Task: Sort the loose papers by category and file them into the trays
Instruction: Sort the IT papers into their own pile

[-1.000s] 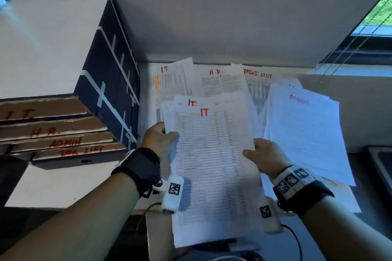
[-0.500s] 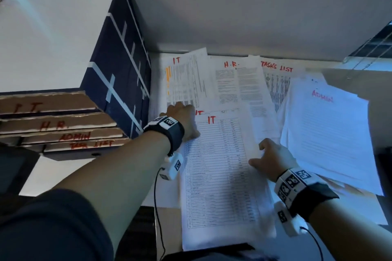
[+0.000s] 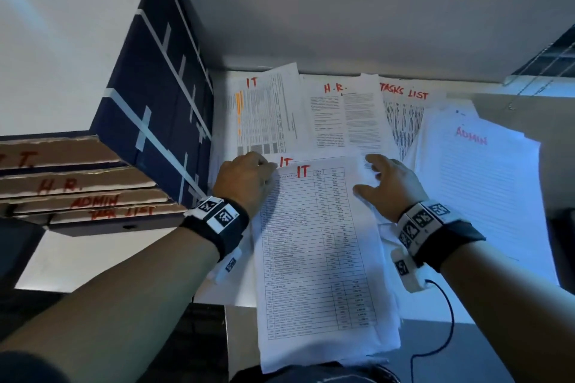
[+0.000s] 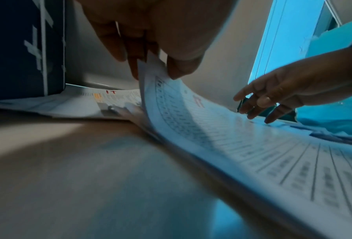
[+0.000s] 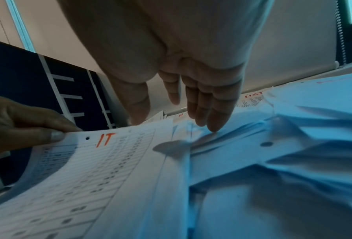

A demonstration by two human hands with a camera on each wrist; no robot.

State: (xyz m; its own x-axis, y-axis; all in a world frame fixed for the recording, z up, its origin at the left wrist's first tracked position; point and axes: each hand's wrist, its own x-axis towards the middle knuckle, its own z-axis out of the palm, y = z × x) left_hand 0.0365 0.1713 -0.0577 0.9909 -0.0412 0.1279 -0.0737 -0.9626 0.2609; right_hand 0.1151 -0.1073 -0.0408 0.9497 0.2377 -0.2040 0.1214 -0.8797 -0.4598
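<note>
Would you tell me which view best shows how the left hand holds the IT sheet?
The left wrist view: the left hand pinches the IT sheet at its lifted corner. The right wrist view shows the grip sideways; the head view hides it behind the knuckles.

The room is looking dim. Cool blue light is coming in from the right side and is falling on the ADMIN stack (image 3: 485, 183), making it glow blue. Left of that stack, the trays (image 3: 77, 186) are sitting in shadow. In the left wrist view, the IT sheet (image 4: 242, 145) is going blurry near the camera. In the right wrist view, the right hand (image 5: 171, 64) is throwing a small dark shadow on the paper.
</note>
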